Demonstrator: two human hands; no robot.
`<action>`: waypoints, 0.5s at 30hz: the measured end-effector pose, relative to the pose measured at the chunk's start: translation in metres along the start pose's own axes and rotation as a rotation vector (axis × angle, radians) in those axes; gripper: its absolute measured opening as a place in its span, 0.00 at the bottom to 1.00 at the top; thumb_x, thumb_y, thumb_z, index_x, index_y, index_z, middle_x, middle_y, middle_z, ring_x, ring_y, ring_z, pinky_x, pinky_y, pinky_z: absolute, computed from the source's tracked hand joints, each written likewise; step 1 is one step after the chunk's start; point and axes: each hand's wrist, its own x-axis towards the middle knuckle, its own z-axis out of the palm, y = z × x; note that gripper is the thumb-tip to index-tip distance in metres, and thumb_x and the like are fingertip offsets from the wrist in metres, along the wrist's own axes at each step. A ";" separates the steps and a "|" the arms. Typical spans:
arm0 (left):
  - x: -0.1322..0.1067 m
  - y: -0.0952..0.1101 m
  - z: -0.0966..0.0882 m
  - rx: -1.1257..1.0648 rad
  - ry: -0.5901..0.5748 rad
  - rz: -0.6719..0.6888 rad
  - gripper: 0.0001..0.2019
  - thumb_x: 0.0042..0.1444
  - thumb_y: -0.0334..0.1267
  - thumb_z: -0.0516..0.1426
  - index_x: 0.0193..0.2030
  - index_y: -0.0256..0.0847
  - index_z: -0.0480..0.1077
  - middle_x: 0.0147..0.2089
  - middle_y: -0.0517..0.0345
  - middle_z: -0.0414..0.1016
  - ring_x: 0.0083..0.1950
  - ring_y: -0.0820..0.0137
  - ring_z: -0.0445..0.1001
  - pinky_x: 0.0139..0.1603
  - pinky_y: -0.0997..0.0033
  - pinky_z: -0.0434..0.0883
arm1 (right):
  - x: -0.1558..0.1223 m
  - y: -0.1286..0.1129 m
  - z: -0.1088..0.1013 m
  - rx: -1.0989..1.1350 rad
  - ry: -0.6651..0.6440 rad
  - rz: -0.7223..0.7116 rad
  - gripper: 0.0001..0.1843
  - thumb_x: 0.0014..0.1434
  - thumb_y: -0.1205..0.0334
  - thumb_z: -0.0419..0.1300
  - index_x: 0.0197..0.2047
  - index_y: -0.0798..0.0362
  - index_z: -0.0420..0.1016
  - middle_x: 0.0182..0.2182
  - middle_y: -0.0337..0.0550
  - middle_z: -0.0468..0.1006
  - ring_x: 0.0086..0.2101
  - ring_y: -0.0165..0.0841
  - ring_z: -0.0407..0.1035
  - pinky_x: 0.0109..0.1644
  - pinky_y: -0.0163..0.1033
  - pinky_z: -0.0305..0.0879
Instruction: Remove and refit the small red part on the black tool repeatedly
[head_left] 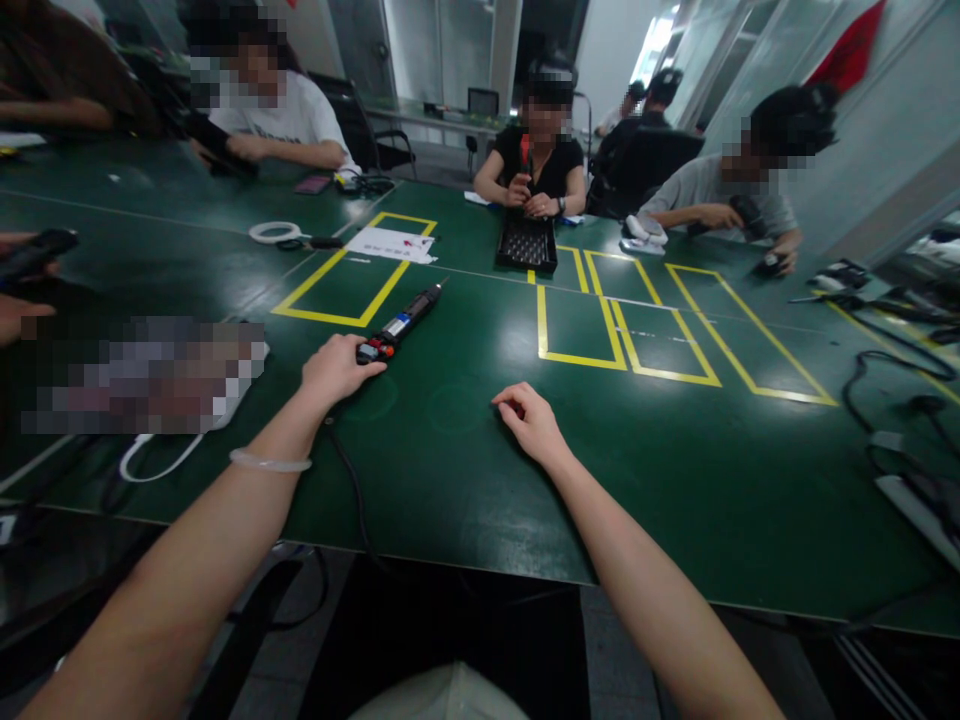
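Note:
My left hand (337,372) is closed at the rear end of an electric screwdriver (405,322). The tool is black with a blue and white label, and orange-red and grey parts show near my fingers. It lies on the green table with its thin bit pointing away to the upper right. A dark cable (352,475) runs from beneath that hand to the table's front edge. My right hand (531,420) rests on the table farther right, fingers curled together. A small dark spot shows at its fingertips; whether it is an object is unclear.
Yellow tape rectangles (582,358) mark the green table (450,480). Beyond the screwdriver lie a white paper (390,243) and a white ring (274,233). Across the table, a person handles a red-handled tool (526,150) above a black tray (526,245). Cables (862,390) tangle at right.

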 end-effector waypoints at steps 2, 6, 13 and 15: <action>-0.011 0.015 0.002 0.022 0.004 0.048 0.31 0.56 0.55 0.61 0.62 0.42 0.70 0.58 0.40 0.71 0.53 0.46 0.75 0.44 0.56 0.72 | 0.000 -0.001 0.000 0.002 0.003 -0.002 0.07 0.62 0.66 0.56 0.39 0.51 0.76 0.37 0.42 0.73 0.33 0.31 0.67 0.38 0.36 0.63; -0.028 0.038 0.007 0.051 -0.010 0.116 0.30 0.58 0.54 0.59 0.64 0.43 0.66 0.59 0.43 0.70 0.54 0.47 0.75 0.46 0.54 0.73 | 0.000 -0.001 0.000 0.008 0.003 -0.005 0.08 0.62 0.66 0.56 0.39 0.52 0.76 0.37 0.42 0.72 0.33 0.31 0.67 0.38 0.36 0.63; -0.041 0.056 0.012 0.057 -0.029 0.207 0.29 0.60 0.53 0.58 0.65 0.44 0.65 0.60 0.47 0.69 0.53 0.51 0.76 0.45 0.59 0.73 | 0.000 0.000 0.001 0.004 -0.002 -0.004 0.08 0.62 0.66 0.55 0.40 0.52 0.76 0.37 0.42 0.72 0.33 0.31 0.66 0.39 0.37 0.63; -0.044 0.060 0.013 0.058 -0.031 0.222 0.29 0.60 0.53 0.58 0.65 0.44 0.64 0.60 0.47 0.69 0.52 0.52 0.76 0.45 0.59 0.72 | 0.000 0.000 0.001 -0.002 0.000 -0.009 0.08 0.62 0.66 0.55 0.40 0.52 0.76 0.37 0.42 0.72 0.33 0.31 0.66 0.39 0.37 0.63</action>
